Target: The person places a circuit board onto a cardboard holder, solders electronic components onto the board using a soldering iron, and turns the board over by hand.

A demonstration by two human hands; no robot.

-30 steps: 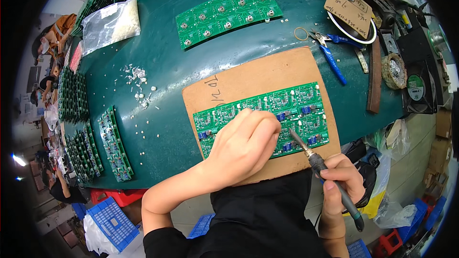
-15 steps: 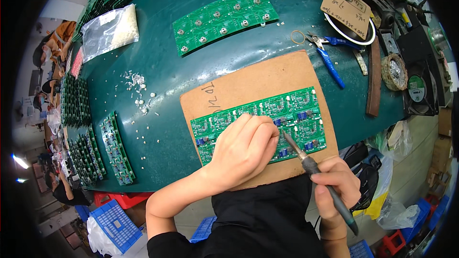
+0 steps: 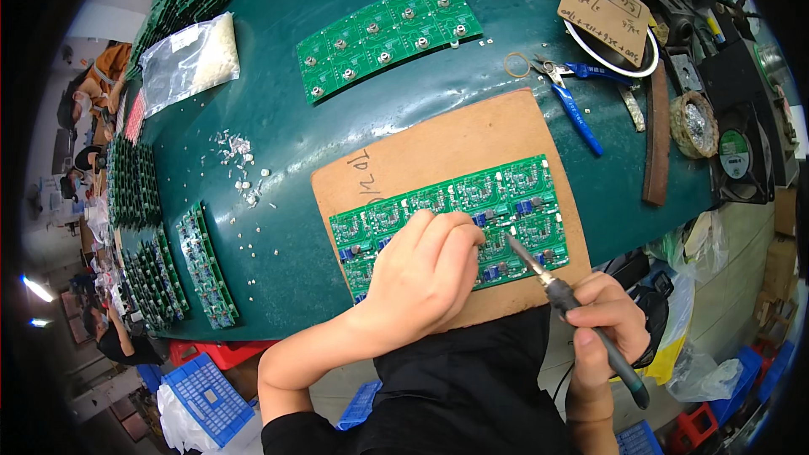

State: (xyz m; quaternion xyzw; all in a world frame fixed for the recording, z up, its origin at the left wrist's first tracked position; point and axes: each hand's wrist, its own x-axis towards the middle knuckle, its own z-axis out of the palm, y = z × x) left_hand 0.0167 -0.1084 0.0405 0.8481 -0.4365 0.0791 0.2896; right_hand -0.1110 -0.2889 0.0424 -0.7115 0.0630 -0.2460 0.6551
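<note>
A soldering iron (image 3: 619, 364) with a dark handle is held pen-like in my right hand (image 3: 608, 320). Its metal tip points up and left, over the right half of a green circuit board panel (image 3: 531, 190); whether it touches, I cannot tell. Blue parts, white connectors and many small components cover the panel. Above the panel's middle and lower edge is my left hand (image 3: 425, 274), fingers curled together in a pinch. Whatever those fingertips hold is hidden. Under the panel lies a brown cardboard sheet (image 3: 447, 139) with handwriting.
Another green panel (image 3: 388, 38) with round metal parts lies farther back. Blue-handled cutters (image 3: 577, 118) and a white-rimmed bowl (image 3: 655, 59) are at right. Stacked boards (image 3: 132, 185), a bag of white parts (image 3: 190, 59) and scattered clippings (image 3: 238, 152) occupy the left of the green table (image 3: 286, 270).
The whole view has shifted a little. My right hand and the soldering iron have moved slightly right, the tip shifting rightward over the panel. My left hand stays pinched over the panel.
</note>
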